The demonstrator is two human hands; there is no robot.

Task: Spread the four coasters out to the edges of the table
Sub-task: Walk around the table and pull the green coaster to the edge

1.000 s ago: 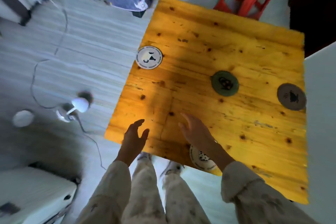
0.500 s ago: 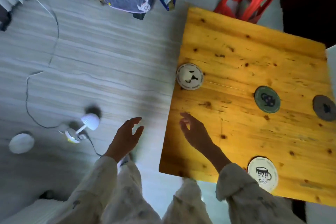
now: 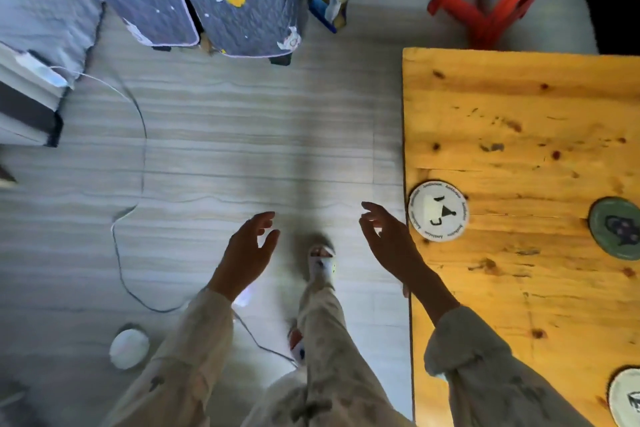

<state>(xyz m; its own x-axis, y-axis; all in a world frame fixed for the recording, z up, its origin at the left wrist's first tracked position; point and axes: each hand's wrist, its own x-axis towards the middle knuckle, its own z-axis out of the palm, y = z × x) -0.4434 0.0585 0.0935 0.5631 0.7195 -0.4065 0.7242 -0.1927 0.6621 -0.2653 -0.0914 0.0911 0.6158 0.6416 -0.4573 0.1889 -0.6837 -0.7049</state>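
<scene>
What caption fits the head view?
Both hands, left and right, open beside the table; white coaster at its edge.

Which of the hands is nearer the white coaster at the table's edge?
Right. The right hand hovers just beside the white coaster, over the table edge; the left hand is farther off, over the floor.

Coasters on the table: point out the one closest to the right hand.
The white coaster with black marks, at the table's left edge beside the right hand. The green coaster and the cup-print coaster lie farther right.
</scene>
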